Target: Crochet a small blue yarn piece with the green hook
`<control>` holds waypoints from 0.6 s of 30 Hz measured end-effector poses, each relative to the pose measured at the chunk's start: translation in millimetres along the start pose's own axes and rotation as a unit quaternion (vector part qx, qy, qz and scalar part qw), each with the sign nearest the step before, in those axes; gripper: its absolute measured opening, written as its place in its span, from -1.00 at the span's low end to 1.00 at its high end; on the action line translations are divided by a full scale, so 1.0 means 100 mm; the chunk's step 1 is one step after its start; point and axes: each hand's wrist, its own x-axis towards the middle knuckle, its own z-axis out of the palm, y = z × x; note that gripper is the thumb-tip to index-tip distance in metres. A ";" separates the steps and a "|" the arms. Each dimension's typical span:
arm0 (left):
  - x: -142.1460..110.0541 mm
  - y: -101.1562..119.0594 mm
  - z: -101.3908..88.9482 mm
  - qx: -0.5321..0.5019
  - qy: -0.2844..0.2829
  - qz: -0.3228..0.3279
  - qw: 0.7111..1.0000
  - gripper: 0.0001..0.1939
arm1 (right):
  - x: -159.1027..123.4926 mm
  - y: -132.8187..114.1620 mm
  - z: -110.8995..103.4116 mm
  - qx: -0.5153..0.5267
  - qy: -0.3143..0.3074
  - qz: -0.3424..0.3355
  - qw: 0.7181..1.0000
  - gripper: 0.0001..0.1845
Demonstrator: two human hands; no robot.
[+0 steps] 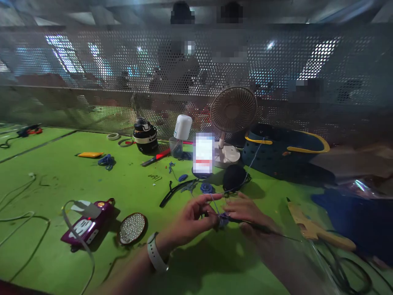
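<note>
My left hand [196, 215] pinches the edge of a small blue-purple crocheted piece [224, 220], its index finger stretched out with a strand of yarn near it. In my right hand [248, 211] is a thin dark crochet hook [264, 229], its shaft running back under the palm to the right. The hook's tip is at the piece, between the two hands. A pale blue yarn strand [254, 159] rises past a dark round ball [235, 178] to the blue basket [273, 159]. Just beyond my fingers lies a blue crocheted rosette [207, 188].
Behind the hands stand a lit phone [203, 153], a fan [233, 110], a white bottle [183, 127] and a black jug [145, 137]. Leftward lie a purple power bank [87, 225] and a studded round case [132, 228]. A tan-handled tool [319, 231] is at right.
</note>
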 end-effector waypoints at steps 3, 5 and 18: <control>0.00 0.03 0.00 -0.012 0.017 0.013 1.000 -0.52 | 0.03 -0.06 -0.01 -0.028 -0.015 -0.030 0.999 -0.79; 0.00 0.05 0.00 -0.034 0.027 0.021 0.999 -0.56 | 0.03 -0.07 0.00 -0.044 -0.022 -0.023 0.999 -0.76; 0.05 -0.05 0.17 -0.159 0.118 -0.036 0.980 -0.44 | -0.05 0.01 0.05 -0.104 0.014 -0.075 0.992 -0.75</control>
